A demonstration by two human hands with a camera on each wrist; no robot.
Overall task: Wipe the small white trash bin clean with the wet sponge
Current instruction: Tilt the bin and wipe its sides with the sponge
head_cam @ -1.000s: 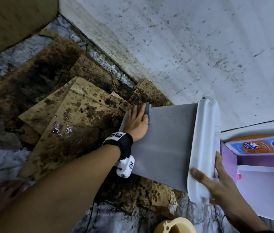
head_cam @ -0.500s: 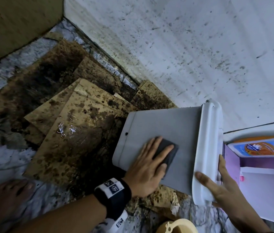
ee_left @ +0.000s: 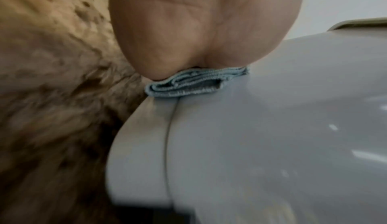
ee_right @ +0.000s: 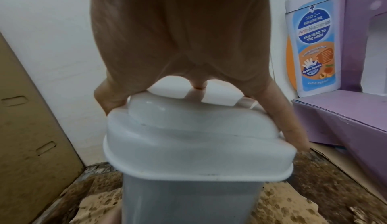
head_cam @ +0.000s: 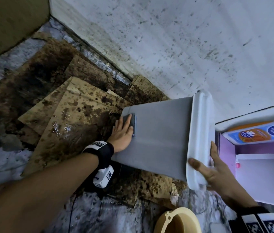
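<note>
The small trash bin [head_cam: 163, 137], grey-sided with a white lid [head_cam: 200, 132], is tipped toward the left above the floor. My left hand [head_cam: 122, 133] lies flat with straight fingers on its upper side, close to the base end, and presses a folded grey-blue sponge cloth [head_cam: 130, 121] against it. The left wrist view shows the sponge cloth [ee_left: 188, 85] squeezed under my palm [ee_left: 199, 28] on the wet bin wall [ee_left: 261, 136]. My right hand [head_cam: 215, 167] grips the lid, thumb on one side and fingers on the other; the right wrist view shows the fingers [ee_right: 272, 108] spanning the lid [ee_right: 188, 136].
Stained, damp cardboard sheets [head_cam: 68, 118] cover the floor under the bin. A speckled white wall [head_cam: 183, 47] stands behind. A purple box [head_cam: 259, 174] and a body-wash bottle [head_cam: 259, 133] crowd the right. A cream round container [head_cam: 176, 221] sits near my feet.
My left hand slid the sponge from the base end toward the lid, then back up to the base end. The right hand keeps its grip on the lid.
</note>
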